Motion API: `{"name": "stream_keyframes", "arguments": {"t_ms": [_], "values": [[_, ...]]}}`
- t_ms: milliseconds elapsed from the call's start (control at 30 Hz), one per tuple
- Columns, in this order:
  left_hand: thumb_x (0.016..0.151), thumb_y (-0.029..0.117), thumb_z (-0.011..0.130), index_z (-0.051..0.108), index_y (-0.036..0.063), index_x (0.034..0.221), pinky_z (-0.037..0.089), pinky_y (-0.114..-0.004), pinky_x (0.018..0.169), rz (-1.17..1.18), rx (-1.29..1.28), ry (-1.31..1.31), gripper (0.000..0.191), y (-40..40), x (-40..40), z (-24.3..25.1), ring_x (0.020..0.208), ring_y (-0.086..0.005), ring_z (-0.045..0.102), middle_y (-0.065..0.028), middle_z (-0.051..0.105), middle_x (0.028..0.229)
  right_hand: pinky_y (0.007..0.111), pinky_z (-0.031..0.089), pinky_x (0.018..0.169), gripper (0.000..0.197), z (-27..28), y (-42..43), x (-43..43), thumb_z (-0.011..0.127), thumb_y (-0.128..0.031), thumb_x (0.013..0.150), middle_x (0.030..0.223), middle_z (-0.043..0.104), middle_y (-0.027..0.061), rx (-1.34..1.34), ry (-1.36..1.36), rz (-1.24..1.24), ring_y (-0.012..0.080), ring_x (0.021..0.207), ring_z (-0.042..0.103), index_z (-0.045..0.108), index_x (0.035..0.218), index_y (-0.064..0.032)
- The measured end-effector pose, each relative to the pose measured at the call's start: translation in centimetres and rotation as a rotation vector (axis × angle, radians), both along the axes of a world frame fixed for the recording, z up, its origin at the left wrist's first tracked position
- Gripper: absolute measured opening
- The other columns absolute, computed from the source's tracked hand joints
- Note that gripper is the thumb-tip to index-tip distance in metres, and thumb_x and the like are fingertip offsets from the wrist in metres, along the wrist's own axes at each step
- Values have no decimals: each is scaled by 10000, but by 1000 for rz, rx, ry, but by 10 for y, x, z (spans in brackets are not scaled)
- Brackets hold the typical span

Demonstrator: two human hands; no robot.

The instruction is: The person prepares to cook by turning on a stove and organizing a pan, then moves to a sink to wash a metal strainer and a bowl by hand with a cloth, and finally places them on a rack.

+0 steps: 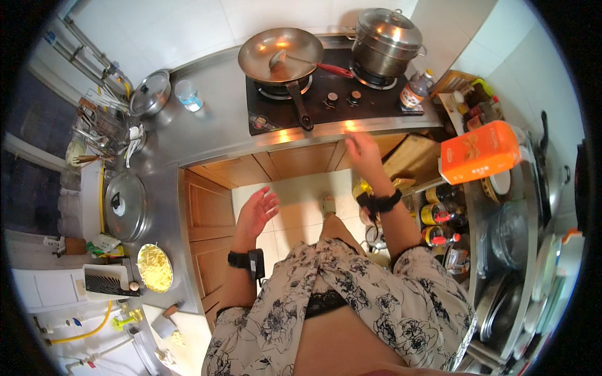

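Note:
My left hand [257, 211] hovers over the floor with its fingers apart, holding nothing. Just in front of the steel counter edge is my right hand [364, 152], loosely curled; I see nothing in it. Beyond it lies a black gas hob [324, 105]. On the hob's left burner sits a wok [254, 56], its dark handle towards me. A ladle with a red handle [336, 70] rests in the wok. A lidded steel steamer pot [383, 51] stands on the right burner, near a sauce bottle [414, 91].
To the left are a glass lid [126, 207], a plate of shredded yellow food [155, 268] and a cutting board [188, 329] with a cleaver [163, 325]. A glass jar [189, 95] stands farther back. An orange tissue pack [479, 152] tops the right-hand rack, above several bottles [435, 214].

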State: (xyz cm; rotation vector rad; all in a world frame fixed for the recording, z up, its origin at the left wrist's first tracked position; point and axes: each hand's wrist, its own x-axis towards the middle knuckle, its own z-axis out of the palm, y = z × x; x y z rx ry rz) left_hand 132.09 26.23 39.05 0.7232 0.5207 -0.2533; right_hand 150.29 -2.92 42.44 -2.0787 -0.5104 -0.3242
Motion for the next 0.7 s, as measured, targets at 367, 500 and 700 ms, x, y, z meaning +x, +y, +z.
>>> {"name": "stream_keyframes", "arguments": {"t_ms": [367, 500, 700], "values": [[939, 296, 448, 486, 51, 1140, 452, -387, 869, -64, -57, -70, 319, -45, 122, 12, 1048, -244, 526, -107, 558, 1105, 396, 417, 878, 570, 12, 31, 118, 697, -201, 729, 1128, 520, 185, -509, -353, -101, 346, 1033, 481, 464, 1216, -16], [938, 222, 452, 493, 35, 1114, 505, -366, 769, -152, -167, -96, 260, -49, 131, 1, 933, -223, 576, -109, 575, 1045, 415, 465, 773, 553, 5, 36, 127, 683, -224, 736, 1051, 554, 164, -696, -89, -83, 345, 905, 548, 467, 1225, -84], [919, 186, 488, 515, 16, 1087, 527, -307, 689, -132, 66, -155, 241, -20, 113, 7, 896, -200, 599, -103, 602, 998, 387, 495, 682, 416, 20, 30, 122, 649, -221, 760, 886, 618, 155, -590, 55, -26, 318, 765, 610, 545, 1144, -98]]}}
